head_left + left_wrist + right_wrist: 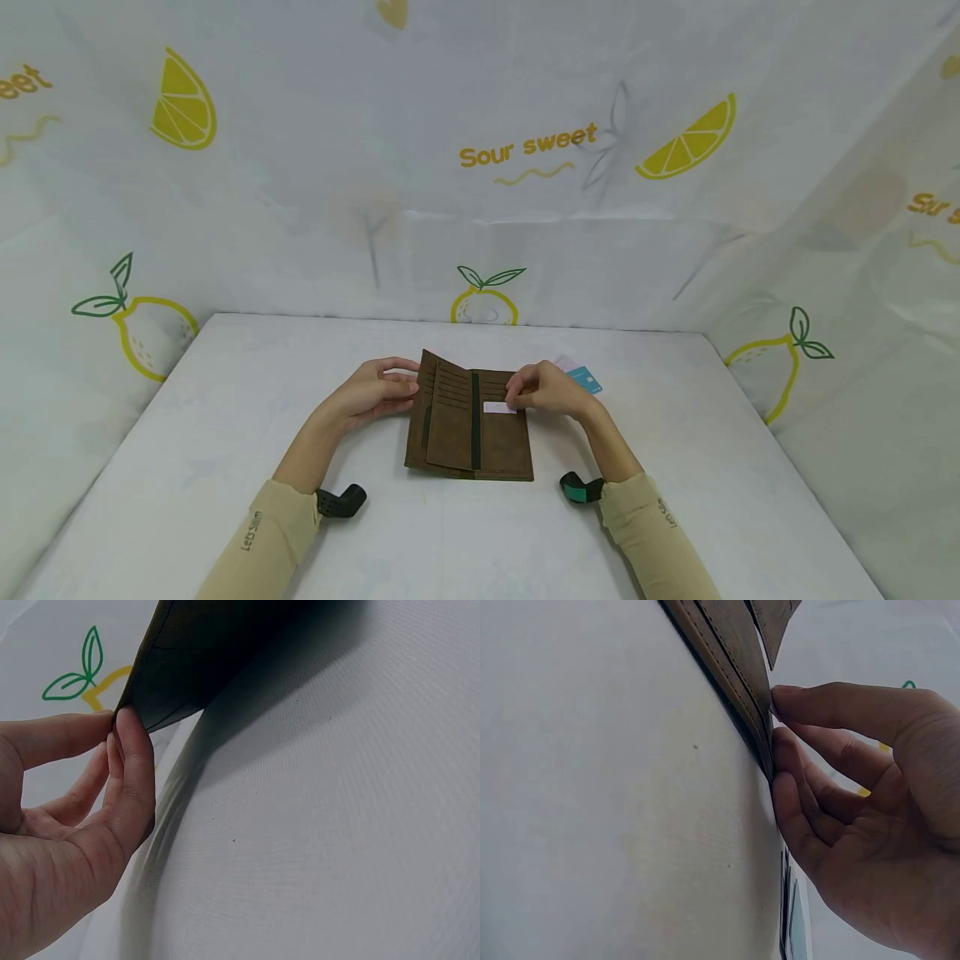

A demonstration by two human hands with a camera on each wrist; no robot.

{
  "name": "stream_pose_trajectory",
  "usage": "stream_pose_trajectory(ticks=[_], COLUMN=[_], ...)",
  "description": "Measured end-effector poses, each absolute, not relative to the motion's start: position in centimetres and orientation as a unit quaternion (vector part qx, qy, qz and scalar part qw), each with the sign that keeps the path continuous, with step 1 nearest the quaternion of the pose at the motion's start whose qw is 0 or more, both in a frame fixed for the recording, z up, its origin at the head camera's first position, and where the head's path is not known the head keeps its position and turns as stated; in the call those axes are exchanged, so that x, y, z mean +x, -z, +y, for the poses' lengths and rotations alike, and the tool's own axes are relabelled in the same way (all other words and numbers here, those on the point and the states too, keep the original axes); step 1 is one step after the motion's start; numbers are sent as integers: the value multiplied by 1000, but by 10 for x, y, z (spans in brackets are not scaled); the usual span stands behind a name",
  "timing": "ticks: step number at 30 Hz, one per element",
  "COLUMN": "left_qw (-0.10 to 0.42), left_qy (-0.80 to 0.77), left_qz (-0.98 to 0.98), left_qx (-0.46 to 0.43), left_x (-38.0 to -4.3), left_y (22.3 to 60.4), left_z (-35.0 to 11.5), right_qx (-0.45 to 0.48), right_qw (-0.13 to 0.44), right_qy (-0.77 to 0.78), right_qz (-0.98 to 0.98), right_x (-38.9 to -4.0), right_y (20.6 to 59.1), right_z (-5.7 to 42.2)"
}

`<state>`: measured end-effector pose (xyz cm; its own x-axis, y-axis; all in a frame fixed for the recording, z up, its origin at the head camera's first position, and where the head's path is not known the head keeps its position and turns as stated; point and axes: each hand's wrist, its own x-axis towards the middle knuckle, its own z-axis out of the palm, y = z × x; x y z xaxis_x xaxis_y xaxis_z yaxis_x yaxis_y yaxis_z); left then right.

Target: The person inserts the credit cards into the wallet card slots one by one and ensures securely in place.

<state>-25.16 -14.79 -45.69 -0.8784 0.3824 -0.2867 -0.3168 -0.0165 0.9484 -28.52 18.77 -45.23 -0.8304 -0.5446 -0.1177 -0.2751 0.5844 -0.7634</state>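
Observation:
A brown leather long wallet (453, 442) stands spread apart on the white table, its left cover and an inner flap with card slots raised. My left hand (373, 392) pinches the outer edge of that left cover between thumb and fingers, as the left wrist view shows. Over the right half, my right hand (553, 390) pinches a pale card (497, 407), which lies sideways at the card slots. In the right wrist view, the fingers of this hand (885, 817) are at the wallet's right edge (727, 667), and the card is mostly hidden.
Beyond my right hand lie a blue card (584, 380) and a pale pink card (566, 362), overlapping on the table (465, 542). A white curtain (300, 167) with lemon prints hangs behind the table's far edge. Each wrist wears a dark camera mount (342, 502).

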Motion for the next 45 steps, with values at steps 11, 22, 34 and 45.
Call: stream_pose_trajectory(ticks=[11, 22, 34, 45], left_qw=[248, 246, 246, 246], left_qy=[-711, -710, -712, -713], left_qz=[658, 660, 658, 656], left_qx=[22, 22, 22, 14], left_x=[-251, -251, -250, -252], left_y=[458, 459, 460, 458], left_z=[-148, -149, -151, -148], right_qx=[-257, -264, -228, -132], right_qw=[170, 191, 168, 137], right_qy=[374, 386, 433, 458], right_qz=[875, 863, 856, 868], right_x=[-285, -285, -289, -293], right_y=[454, 453, 447, 437], right_z=[191, 193, 208, 256])
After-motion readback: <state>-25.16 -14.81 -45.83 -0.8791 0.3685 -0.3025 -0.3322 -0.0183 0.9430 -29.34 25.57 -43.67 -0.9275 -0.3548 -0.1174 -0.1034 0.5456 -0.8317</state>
